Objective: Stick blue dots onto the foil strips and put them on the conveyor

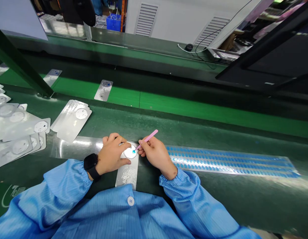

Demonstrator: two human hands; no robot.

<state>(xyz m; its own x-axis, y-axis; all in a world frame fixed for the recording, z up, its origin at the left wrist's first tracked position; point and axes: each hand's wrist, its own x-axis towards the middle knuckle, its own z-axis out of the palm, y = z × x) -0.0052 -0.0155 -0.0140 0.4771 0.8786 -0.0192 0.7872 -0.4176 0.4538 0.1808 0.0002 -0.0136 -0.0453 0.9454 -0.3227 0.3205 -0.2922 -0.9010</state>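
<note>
Along a green workbench (243, 189), a sheet of blue dots (230, 161) lies right of the hands. The left hand (111, 154) rests spread on a silver plate (127, 174) beside its white ring (130, 152); the right hand (156, 156) pinches pink tweezers (147, 140), their tips at the ring.

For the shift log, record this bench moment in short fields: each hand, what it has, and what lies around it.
Left hand: resting on a long silver foil strip with a round white patch; black wristwatch on wrist
Right hand: holding pink tweezers, small blue dot at tip
Right of hands: clear sheet of blue dots
Left of hands: stacked silver foil strips
Surface: green bench mat
</note>
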